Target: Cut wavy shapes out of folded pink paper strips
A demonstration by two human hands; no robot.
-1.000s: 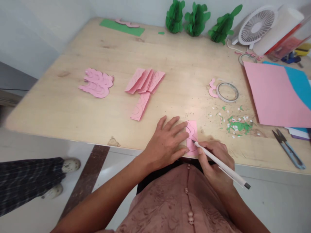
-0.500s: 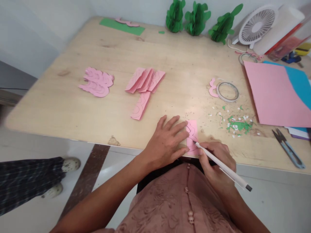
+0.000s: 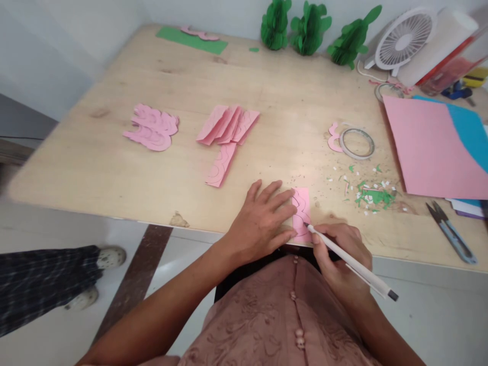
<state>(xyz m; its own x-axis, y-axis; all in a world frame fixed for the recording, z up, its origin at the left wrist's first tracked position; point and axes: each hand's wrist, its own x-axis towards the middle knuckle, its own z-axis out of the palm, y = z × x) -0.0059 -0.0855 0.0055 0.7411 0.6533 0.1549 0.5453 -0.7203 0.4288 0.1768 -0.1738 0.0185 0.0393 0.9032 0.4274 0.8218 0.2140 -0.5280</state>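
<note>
A small pink paper strip (image 3: 302, 227) lies at the table's front edge, with a wavy outline drawn on it. My left hand (image 3: 263, 221) rests flat on the table, fingers spread, its fingertips on the strip's left side. In my right hand (image 3: 339, 249) is a white pen (image 3: 353, 262), its tip on the drawn line and its dark end pointing down to the right. Farther back are folded pink strips (image 3: 229, 127) with similar outlines. To their left sits a pile of scalloped pink cutouts (image 3: 154, 127).
Right of my hands are paper scraps (image 3: 375, 197), a tape roll (image 3: 372, 145), thread snips (image 3: 452, 233) and a pink sheet (image 3: 430, 147). Green paper shapes (image 3: 310, 30) and a white fan (image 3: 404, 40) stand along the wall. A person's leg (image 3: 46, 279) shows at left.
The pen tip has shifted very slightly along the outline on the strip. My left hand stays in place, and the other things have not moved.
</note>
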